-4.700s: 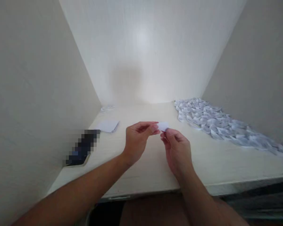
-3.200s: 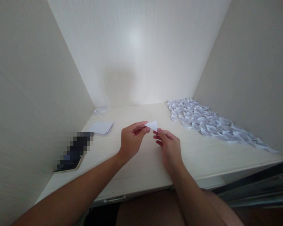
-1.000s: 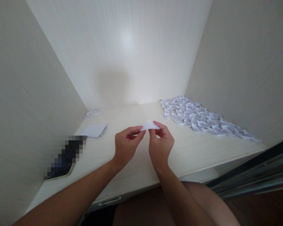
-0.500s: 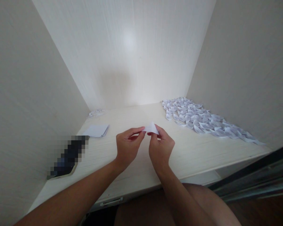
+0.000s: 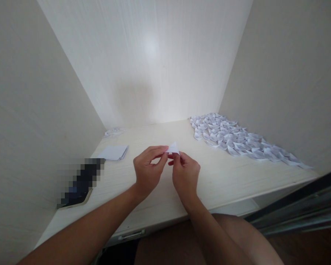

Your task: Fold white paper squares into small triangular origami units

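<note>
A small white folded paper piece point(image 5: 173, 148) is held above the middle of the pale desk point(image 5: 160, 191). My left hand point(image 5: 147, 170) pinches its left end between thumb and forefinger. My right hand point(image 5: 184, 173) pinches its lower right side, fingers curled close together. Only a small pointed tip of the paper shows above the fingers. Both hands hover just over the desk surface, touching each other at the fingertips.
A long heap of several folded white paper pieces point(image 5: 237, 141) runs along the right wall. A small stack of white paper sheets point(image 5: 113, 152) lies at the left, a blurred-out dark phone point(image 5: 79, 182) nearer me, and a crumpled white scrap point(image 5: 113, 131) in the back left corner.
The paper went from a wider flat triangle to a smaller folded tip as my fingers closed in. My hands drew closer together, and the view shifted a little.
</note>
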A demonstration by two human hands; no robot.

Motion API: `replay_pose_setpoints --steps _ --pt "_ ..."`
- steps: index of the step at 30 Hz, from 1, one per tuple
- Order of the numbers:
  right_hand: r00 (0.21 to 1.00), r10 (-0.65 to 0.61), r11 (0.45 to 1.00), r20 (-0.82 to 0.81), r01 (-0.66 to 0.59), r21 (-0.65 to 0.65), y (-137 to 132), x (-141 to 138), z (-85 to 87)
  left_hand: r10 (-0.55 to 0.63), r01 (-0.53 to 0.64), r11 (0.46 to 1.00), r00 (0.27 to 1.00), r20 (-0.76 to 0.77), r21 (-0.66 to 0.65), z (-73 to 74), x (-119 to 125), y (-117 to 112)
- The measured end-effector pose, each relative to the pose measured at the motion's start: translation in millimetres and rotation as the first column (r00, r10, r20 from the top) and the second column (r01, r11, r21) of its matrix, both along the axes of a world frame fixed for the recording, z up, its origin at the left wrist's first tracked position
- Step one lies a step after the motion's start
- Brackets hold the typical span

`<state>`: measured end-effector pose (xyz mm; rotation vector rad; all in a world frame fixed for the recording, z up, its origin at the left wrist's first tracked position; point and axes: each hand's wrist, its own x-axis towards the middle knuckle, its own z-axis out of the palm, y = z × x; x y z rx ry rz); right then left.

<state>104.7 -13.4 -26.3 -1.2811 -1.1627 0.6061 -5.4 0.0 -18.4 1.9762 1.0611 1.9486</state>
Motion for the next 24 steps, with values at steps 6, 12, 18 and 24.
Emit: replay_pose_setpoints --steps 6,12,18,24 --pt "0.977 0.16 0.987 -0.138 -0.163 -0.012 1 -1 1.8 0.098 -0.072 0.985 0.982 -0.161 0.158 4.5 -8 4" --pt "0.94 0.261 0.961 -0.22 -0.274 -0.03 2 -1 2.7 0.101 -0.078 0.988 0.98 -0.172 0.137 1.4 -11 9" --pt "0.944 0.248 0.964 -0.217 -0.263 -0.044 4 2 -1.8 -0.006 0.046 0.99 0.959 -0.282 0.137 1.2 -10 8" --pt "0.88 0.43 0.889 -0.201 -0.451 -0.075 8 13 -1.7 -0.285 0.297 0.922 0.955 0.082 -0.249 2.0 -5 10"
